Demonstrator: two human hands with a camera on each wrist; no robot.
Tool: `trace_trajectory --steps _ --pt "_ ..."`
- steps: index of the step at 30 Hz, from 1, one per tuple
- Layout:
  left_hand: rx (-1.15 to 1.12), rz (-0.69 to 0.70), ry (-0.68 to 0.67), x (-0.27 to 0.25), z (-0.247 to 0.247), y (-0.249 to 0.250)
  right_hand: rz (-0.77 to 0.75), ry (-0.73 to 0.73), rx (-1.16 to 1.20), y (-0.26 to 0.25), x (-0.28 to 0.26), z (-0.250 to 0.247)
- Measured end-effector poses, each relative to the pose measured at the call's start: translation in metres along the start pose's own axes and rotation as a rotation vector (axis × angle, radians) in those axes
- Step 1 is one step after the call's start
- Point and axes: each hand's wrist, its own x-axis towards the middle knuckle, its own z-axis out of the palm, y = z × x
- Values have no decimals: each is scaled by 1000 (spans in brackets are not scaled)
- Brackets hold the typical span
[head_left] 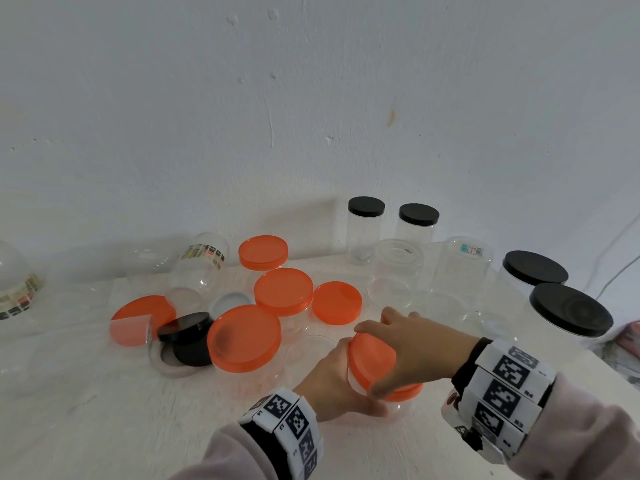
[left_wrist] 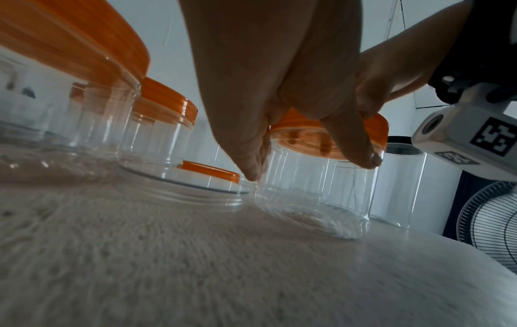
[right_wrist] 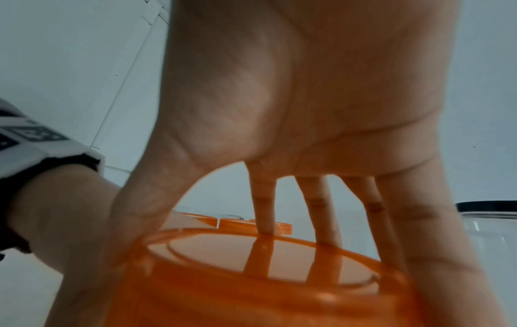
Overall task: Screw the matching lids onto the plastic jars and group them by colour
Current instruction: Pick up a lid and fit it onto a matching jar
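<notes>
Right hand [right_wrist: 307, 110] on orange lid [right_wrist: 251, 276], left hand [left_wrist: 265, 77] gripping jar [left_wrist: 313, 194]

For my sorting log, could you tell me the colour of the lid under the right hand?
Orange lid, clearest in the head view.

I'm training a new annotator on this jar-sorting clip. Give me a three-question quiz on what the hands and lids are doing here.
1. True or false: the right hand grips an orange lid from above.
2. What does the left hand hold? A) a black lid B) the clear jar under that orange lid C) nothing
3. Fill in: the four lidded jars at the far right, such as the nearest one, have ____ lids.

Key: 1 true; 2 B; 3 black
</notes>
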Motion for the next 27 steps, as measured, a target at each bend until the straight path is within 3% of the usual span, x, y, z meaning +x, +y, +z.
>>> trace_trajectory --steps 9,12,17,27 --pt "147 25 -27 -1 -4 4 -16 73 113 7 -6 15" --pt "325 33 -52 -1 -12 2 -31 88 189 11 -7 18" --pt "630 -78 10 1 -28 -15 -31 112 236 21 2 8" --pt "861 -158 49 3 -25 -24 -15 571 375 8 82 -32"
